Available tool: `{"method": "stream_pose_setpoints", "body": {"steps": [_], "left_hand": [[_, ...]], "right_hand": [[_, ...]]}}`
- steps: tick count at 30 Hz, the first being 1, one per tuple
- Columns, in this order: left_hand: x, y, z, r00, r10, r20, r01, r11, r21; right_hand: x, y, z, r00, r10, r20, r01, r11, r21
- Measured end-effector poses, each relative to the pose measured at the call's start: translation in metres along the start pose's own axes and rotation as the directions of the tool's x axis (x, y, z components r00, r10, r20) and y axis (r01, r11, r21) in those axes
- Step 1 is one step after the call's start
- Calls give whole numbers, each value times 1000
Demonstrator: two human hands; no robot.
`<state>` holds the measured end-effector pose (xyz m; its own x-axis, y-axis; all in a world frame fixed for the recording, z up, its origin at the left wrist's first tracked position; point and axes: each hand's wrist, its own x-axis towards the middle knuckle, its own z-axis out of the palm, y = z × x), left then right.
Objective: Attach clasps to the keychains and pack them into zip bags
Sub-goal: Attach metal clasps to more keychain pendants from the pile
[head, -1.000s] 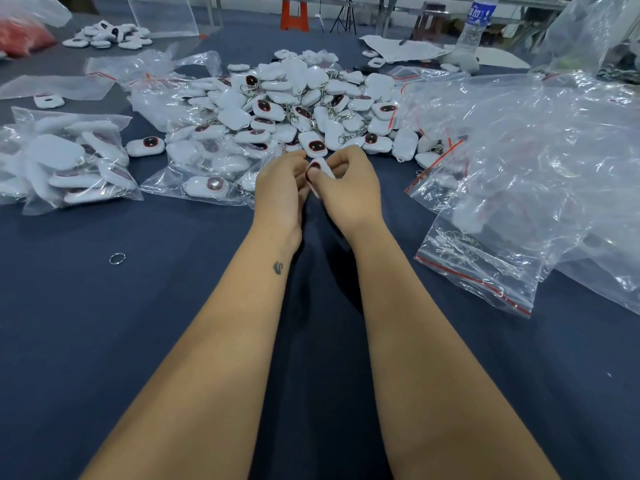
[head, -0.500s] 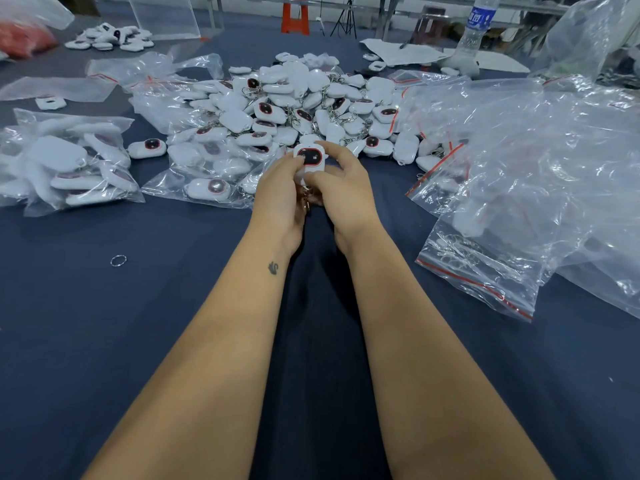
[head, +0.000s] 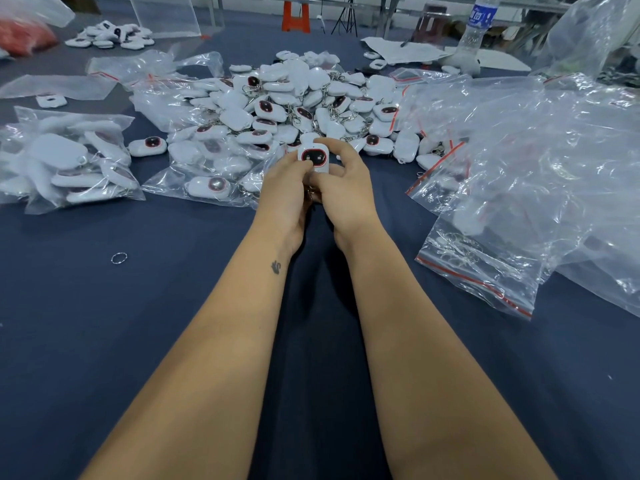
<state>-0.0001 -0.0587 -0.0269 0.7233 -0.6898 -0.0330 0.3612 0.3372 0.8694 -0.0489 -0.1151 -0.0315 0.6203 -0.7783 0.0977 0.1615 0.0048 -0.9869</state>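
Both my hands hold one white keychain point(head: 314, 156) with a dark, red-rimmed face, upright above the dark blue table point(head: 104, 323). My left hand point(head: 284, 192) pinches its left side with the thumb on the face. My right hand point(head: 346, 188) curls round its right side and bottom. A bit of metal clasp point(head: 310, 194) shows between my palms; most of it is hidden. Behind my hands lies a big pile of white keychains point(head: 294, 102) with metal clasps.
Filled zip bags point(head: 69, 161) lie at the left, one more point(head: 207, 181) just left of my hands. A heap of empty zip bags point(head: 536, 168) covers the right. A bag of metal rings point(head: 474, 265) lies at the near right. A loose ring point(head: 118, 258) sits on the left. A water bottle point(head: 476, 26) stands far back.
The keychain has been turned upright so its dark face shows to me; a second ago it lay edge-on between my fingertips. Both hands have stayed in the same place.
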Motion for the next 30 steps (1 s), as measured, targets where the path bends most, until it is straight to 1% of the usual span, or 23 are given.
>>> {"method": "stream_pose_setpoints", "body": {"steps": [5,7,11,17,22,24,26,30], "left_hand": [[3,-4,0,1000,18,13,-19,991,131],[4,-5,0,1000,19,16,-21,988,154],[4,-6,0,1000,24,13,-25,989,149],[5,-7,0,999,23,-26,-20,993,112],[8,-9,-2,999,34,-25,-31,990,136],[9,-8,-3,998,17,-55,-9,989,145],[8,-8,-3,997,5,-80,6,992,130],[6,-6,-1,999,37,-27,-33,988,151]], "right_hand": [[1,1,2,999,-7,-39,6,1000,-11],[1,1,2,999,-6,-51,6,1000,-7],[1,1,1,999,-6,-50,6,1000,-2],[0,-1,1,999,15,-33,-15,1000,-5],[1,-4,0,995,62,-77,-56,996,76],[2,-4,1,992,69,-106,-61,995,80],[2,-3,1,990,69,-122,-61,996,66],[2,-2,2,993,35,-111,-37,999,-20]]}}
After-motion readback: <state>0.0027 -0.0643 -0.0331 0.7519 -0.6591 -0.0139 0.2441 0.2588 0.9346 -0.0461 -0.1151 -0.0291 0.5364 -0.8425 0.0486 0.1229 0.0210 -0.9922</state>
